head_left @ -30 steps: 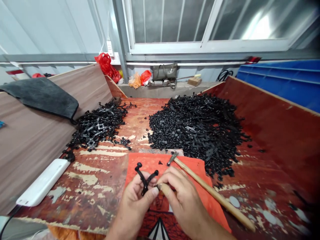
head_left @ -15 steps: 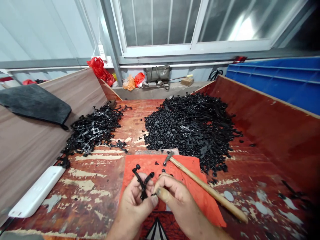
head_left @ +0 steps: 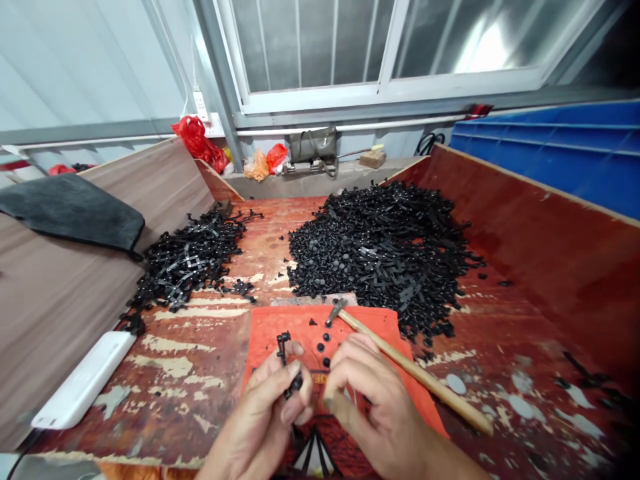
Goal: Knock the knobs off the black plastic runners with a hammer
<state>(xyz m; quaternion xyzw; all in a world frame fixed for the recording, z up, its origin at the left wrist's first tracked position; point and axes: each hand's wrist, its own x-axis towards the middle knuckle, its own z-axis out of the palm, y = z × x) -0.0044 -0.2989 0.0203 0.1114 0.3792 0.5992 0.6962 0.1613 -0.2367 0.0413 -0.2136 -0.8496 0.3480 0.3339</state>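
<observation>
My left hand [head_left: 277, 400] is closed around a black jointed plastic piece [head_left: 283, 343], which stands up out of the fingers with knobby ends. Part of that piece is hidden in the grip. Just to the right, my right hand [head_left: 373, 397] is curled, thumb and index tips close together; whatever they may hold cannot be made out. Both hands are over an orange-red cloth [head_left: 265, 320]. Small round black caps [head_left: 321, 347] lie on it beyond the right fingers. A hammer [head_left: 410, 370] with a wooden handle rests diagonally across the cloth, right of my right hand.
A big heap of black parts [head_left: 380, 260] lies beyond the cloth, with a smaller pile of jointed pieces [head_left: 190, 260] to the left. A white power bank-like block [head_left: 83, 380] sits at left. Wooden boards [head_left: 525, 200] edge the table; a blue crate [head_left: 560, 153] stands behind.
My right hand has moved apart from my left and to the right, uncovering the caps. The black jointed piece has been turned in my left hand and now looks narrower.
</observation>
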